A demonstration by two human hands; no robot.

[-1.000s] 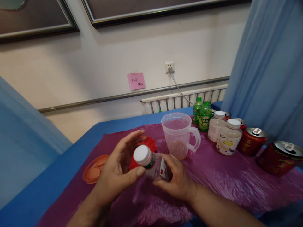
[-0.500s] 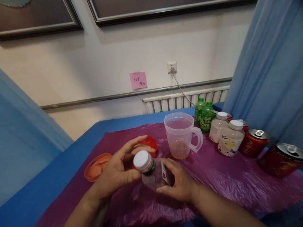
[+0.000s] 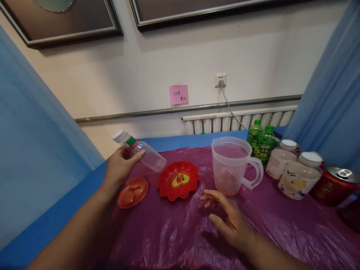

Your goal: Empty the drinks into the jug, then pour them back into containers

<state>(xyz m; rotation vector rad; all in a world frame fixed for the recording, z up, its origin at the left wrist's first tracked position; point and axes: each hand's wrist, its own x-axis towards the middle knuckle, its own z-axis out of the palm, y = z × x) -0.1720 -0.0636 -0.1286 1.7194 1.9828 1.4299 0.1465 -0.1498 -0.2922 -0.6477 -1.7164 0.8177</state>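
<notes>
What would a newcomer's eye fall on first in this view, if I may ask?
Probably the bright red scalloped dish with its yellow centre, near the middle of the purple sheet. To its left, the left hand holds a tilted clear bottle, its white cap at the upper left. To the dish's right stands a translucent pitcher, with the open, empty right hand in front.

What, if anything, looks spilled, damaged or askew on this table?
Nothing is plainly spilled or damaged. The purple sheet is wrinkled rather than smooth, so it looks a bit untidy. The bottle tilts, but the left hand is holding it, so that isn't odd.
</notes>
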